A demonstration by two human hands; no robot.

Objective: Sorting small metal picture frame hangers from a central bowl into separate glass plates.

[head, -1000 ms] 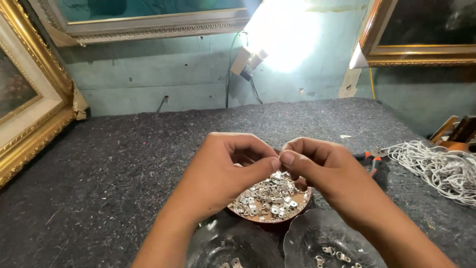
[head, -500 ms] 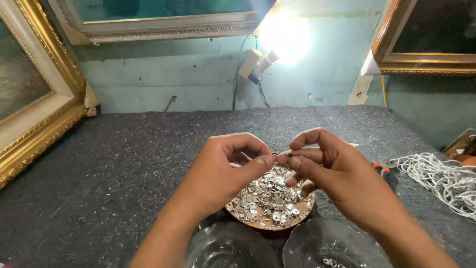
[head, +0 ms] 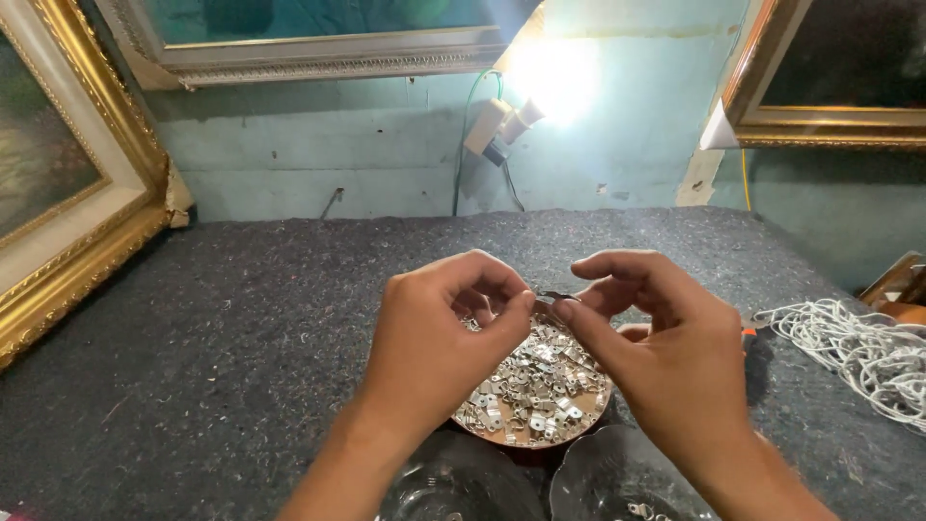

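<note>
A small metal clip (head: 557, 297) is pinched between the fingertips of the left hand (head: 439, 338) and the right hand (head: 666, 352), each grip clenched on it, above a round dish (head: 536, 386) heaped with similar silver clips near the counter's (head: 241, 338) front edge. Two clear glass bowls (head: 463, 487) are seen at that edge, and a bundle of white cord (head: 854, 352) lies toward the right edge.

A round dish (head: 506, 436) of small metal clips (head: 540, 381) sits on the desk (head: 241, 328), with two glass bowls (head: 617, 482) just in front of it. Above the dish, the left hand (head: 434, 338) and right hand (head: 666, 347) meet, pinching one small clip (head: 558, 296) between them. A coil of cord (head: 854, 347) lies to the right. Picture frames (head: 72, 193) lean at the left and along the wall behind.
</note>
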